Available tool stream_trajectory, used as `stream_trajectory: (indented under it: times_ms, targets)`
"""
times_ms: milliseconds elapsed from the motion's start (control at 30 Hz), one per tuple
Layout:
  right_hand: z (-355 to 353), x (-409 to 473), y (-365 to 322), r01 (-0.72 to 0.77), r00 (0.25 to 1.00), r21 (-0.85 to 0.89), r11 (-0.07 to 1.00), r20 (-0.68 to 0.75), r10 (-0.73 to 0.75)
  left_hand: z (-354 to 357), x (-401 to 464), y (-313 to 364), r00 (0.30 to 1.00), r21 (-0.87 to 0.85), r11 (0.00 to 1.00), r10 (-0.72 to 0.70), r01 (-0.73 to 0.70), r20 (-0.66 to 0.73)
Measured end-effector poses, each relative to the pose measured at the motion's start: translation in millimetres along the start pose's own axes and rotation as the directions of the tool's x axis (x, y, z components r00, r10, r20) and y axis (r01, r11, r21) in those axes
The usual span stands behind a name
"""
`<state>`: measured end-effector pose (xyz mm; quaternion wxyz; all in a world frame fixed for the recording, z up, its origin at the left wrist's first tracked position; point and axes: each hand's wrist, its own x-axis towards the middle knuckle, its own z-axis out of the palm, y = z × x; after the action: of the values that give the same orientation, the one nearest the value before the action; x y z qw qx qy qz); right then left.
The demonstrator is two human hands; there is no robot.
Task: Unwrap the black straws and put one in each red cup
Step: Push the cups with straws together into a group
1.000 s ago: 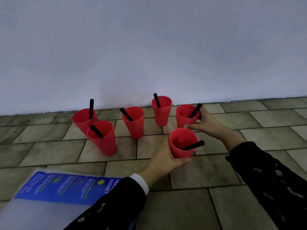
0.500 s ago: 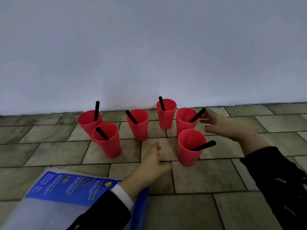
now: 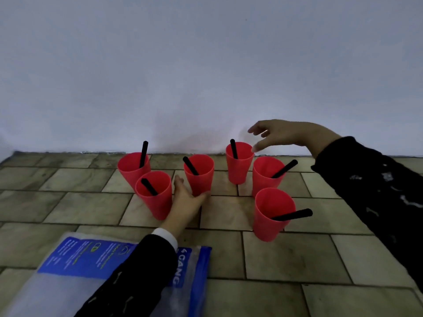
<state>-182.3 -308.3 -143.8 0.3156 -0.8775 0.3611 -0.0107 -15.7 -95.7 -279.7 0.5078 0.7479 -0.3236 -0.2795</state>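
Several red cups stand on the tiled floor near the wall, each with a black straw in it. The nearest cup [image 3: 270,216] holds a straw [image 3: 291,215] that leans right. My left hand [image 3: 186,200] wraps its fingers and thumb around the base of the middle cup [image 3: 201,177]. My right hand [image 3: 279,133] hovers open above the rim of the far cup [image 3: 238,165], with its thumb tip at the rim. Two more cups [image 3: 155,195] [image 3: 131,170] stand at the left, and another [image 3: 265,175] at the right.
A clear plastic package with a blue label [image 3: 91,259] lies on the floor at the lower left, partly under my left sleeve. A pale wall [image 3: 206,65] rises right behind the cups. Bare tiles [image 3: 320,271] stretch at the lower right.
My left hand let go of the nearest cup and moved left to the middle cup's base. My right hand left the right cup and rose over the far cup.
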Motion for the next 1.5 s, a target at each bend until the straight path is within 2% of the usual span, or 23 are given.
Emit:
stream_trajectory:
  times_ms: [133, 300, 500, 600, 800, 1000, 1100, 1233, 1300, 1400, 1500]
  targets:
    - [10, 31, -14, 0.042, 0.978, -0.26, 0.965, 0.206, 0.013, -2, 13, 1, 0.999, -0.112, 0.993, 0.046, -0.044, 0.011]
    - [27, 50, -23, 0.139, 0.946, -0.347, 0.928, 0.323, -0.021, 1, 24, 2, 0.993, -0.186, 0.976, 0.114, -0.114, -0.011]
    - [33, 54, -29, 0.182, 0.954, -0.403, 0.897, 0.295, -0.061, 2, 17, 7, 0.989, -0.169, 0.978, 0.134, -0.123, 0.059]
    - [33, 52, -35, 0.2, 0.956, -0.396, 0.896, 0.28, -0.09, 2, -1, 9, 0.977, -0.124, 0.983, 0.156, -0.139, 0.146]
    - [42, 45, -51, 0.305, 0.92, -0.401, 0.864, 0.357, -0.159, 3, -35, -1, 0.942, -0.099, 0.99, 0.126, -0.1, 0.31]
    - [52, 42, -57, 0.361, 0.881, -0.302, 0.882, 0.421, -0.217, 3, -50, -1, 0.915, -0.005, 0.985, 0.16, -0.17, 0.37]
    - [55, 44, -59, 0.361, 0.88, -0.327, 0.873, 0.43, -0.203, 5, -55, 0, 0.907, 0.005, 0.988, 0.138, -0.153, 0.397]
    - [50, 45, -55, 0.325, 0.885, -0.372, 0.87, 0.445, -0.14, -2, -59, 3, 0.878, 0.091, 0.984, 0.094, -0.154, 0.469]
    - [42, 40, -55, 0.292, 0.888, -0.369, 0.883, 0.447, -0.107, -12, -63, 4, 0.883, 0.155, 0.975, 0.069, -0.158, 0.463]
    - [25, 27, -55, 0.252, 0.911, -0.333, 0.909, 0.398, -0.107, -40, -76, 7, 0.905, 0.221, 0.963, 0.049, -0.155, 0.423]
    - [2, 6, -54, 0.21, 0.958, -0.238, 0.948, 0.244, -0.151, -76, -92, 6, 0.893, 0.218, 0.967, 0.017, -0.129, 0.45]
